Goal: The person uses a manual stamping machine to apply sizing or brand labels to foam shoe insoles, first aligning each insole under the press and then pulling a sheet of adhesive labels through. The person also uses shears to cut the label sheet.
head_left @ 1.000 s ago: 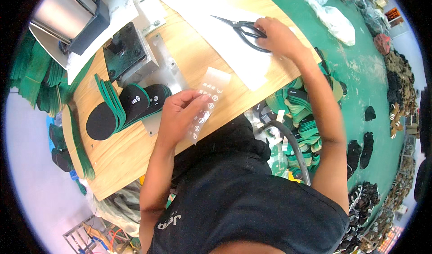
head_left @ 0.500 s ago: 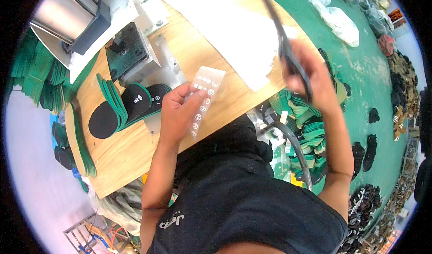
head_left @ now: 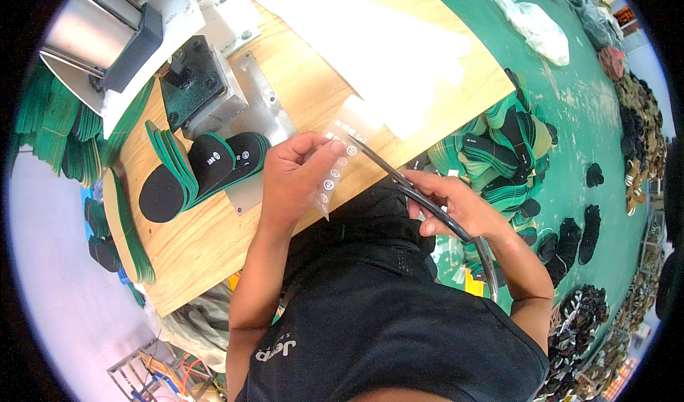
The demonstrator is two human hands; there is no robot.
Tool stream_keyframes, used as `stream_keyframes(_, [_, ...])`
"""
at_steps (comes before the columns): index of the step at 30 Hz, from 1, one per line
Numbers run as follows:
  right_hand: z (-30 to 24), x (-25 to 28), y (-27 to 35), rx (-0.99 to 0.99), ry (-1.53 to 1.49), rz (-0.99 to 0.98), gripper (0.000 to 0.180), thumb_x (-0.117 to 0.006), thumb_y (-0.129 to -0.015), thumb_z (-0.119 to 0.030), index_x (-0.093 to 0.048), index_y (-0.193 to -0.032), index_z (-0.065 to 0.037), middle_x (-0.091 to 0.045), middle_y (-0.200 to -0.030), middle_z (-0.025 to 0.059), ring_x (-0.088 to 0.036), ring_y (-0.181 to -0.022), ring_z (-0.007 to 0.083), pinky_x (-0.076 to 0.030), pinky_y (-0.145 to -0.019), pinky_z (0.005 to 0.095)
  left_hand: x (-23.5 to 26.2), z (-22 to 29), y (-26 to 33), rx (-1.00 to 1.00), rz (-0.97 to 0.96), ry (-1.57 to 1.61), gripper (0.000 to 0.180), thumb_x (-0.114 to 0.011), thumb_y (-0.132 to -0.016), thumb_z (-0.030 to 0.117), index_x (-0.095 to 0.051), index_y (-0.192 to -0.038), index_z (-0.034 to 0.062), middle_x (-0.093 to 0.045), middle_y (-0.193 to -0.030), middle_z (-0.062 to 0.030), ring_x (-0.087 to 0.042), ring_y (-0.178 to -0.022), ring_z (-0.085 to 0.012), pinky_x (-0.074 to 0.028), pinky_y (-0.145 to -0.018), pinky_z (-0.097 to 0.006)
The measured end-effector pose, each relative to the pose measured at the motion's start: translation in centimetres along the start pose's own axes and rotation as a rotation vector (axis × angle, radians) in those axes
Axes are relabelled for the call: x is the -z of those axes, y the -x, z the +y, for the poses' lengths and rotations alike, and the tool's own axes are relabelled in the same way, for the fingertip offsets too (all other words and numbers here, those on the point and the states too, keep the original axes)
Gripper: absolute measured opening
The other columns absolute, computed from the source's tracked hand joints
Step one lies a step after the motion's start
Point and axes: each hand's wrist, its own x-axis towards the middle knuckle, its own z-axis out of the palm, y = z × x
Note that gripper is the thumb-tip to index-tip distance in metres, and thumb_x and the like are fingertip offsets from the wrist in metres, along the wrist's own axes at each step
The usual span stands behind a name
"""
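Nearest us is our black shirt (head_left: 399,331), below the clear strip (head_left: 340,168), which we take as our landmark. The strip is over the near edge of the wooden table (head_left: 199,259). Our left hand (head_left: 303,174) pinches it between thumb and fingers at its left side, probably so that the white printed marks and the right border lie free. Our right hand (head_left: 459,206), right of the strip and lower, is curled around the black scissors (head_left: 385,165); we cannot tell how its fingers sit in the handles. The scissors slant so that their tip meets the strip's right side, apparently keeping the blades away from our left fingers. A dark hose (head_left: 486,263) bends down to the strip's lower right.

Left of the strip, black-topped green insoles (head_left: 167,199) lie overlapped, perhaps fanned to make single ones easy to pick. Beyond them, to the strip's upper left, a black-topped block (head_left: 189,85) sits on a metal plate (head_left: 263,106), whose holes suggest it is bolted down. White sheets (head_left: 377,38) spread past the strip's far end. Farther right of it, more insoles (head_left: 499,145) are heaped beyond the table edge, and a whitish plastic bag (head_left: 531,28) lies on the green floor (head_left: 563,138).
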Motion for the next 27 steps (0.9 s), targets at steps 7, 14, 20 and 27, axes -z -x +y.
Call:
stream_keyframes(7, [-0.1,-0.5,-0.5,0.026,0.018,0.048,0.076,-0.079,-0.074,-0.029,-0.044,-0.134,0.002,-0.057,-0.075,0.0034,-0.052,-0.071,0.0092,-0.043,-0.064,0.025,-0.7,-0.2,0.1,0.003,-0.014,-0.046,0.014,-0.066,-0.086,0.013,-0.068,-0.088,-0.0012,-0.064,-0.072,0.0009,-0.05,-0.057,-0.0006,-0.037,-0.05,-0.016])
stream_keyframes(14, [0.2,-0.8,-0.6,0.022,-0.056,0.062,0.068,-0.077,-0.077,-0.021,-0.045,-0.132,0.003,-0.058,-0.081,0.0019,-0.05,-0.073,0.0076,-0.043,-0.066,0.0234,-0.5,-0.1,0.0,-0.006,-0.02,-0.054,0.014,-0.066,-0.086,0.012,-0.068,-0.088,-0.0008,-0.064,-0.072,0.0013,-0.051,-0.058,-0.0003,-0.037,-0.051,-0.016])
stream_keyframes(20, [-0.2,-2.0,-0.9,0.027,-0.171,0.102,0.062,-0.077,-0.078,-0.025,-0.051,-0.126,0.004,-0.056,-0.073,0.0001,-0.048,-0.067,0.0054,-0.04,-0.061,0.0211,-0.2,-0.4,-0.1,-0.025,-0.007,-0.054,0.011,-0.066,-0.085,0.011,-0.068,-0.085,-0.0002,-0.063,-0.07,0.0021,-0.05,-0.057,-0.0002,-0.037,-0.05,-0.016])
stream_keyframes(27, [0.5,-1.9,0.6,0.038,0.013,0.226,0.058,-0.076,-0.077,-0.032,-0.057,-0.12,0.002,-0.054,-0.071,-0.001,-0.046,-0.059,0.003,-0.036,-0.052,0.0185,1.0,-0.6,0.3,0.034,-0.022,-0.165,0.011,-0.067,-0.082,0.013,-0.068,-0.081,0.0011,-0.059,-0.062,0.0038,-0.048,-0.053,-0.0001,-0.034,-0.048,-0.017])
